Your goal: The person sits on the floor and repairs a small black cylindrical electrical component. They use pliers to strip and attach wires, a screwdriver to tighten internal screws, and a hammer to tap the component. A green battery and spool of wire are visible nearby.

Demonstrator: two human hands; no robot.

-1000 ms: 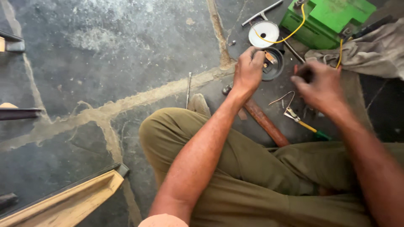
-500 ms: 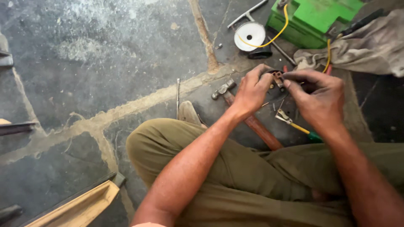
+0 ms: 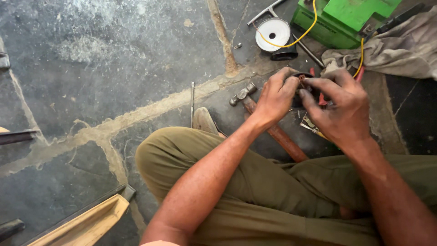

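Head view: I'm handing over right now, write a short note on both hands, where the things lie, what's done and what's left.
Left hand and right hand: both closed on a small dark part, fingertips working at it above the stone floor.
Hammer lies on the floor under the hands, head to the left.
White disc, green box with yellow wire, and cloth lie beyond.
Done: part is picked up in hand.
Left: cannot tell how far the fitting work is; the part is mostly hidden by the fingers.

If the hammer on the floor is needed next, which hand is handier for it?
Likely the left hand: it sits directly over the hammer, while the right hand is farther off. Both grip a small dark part.
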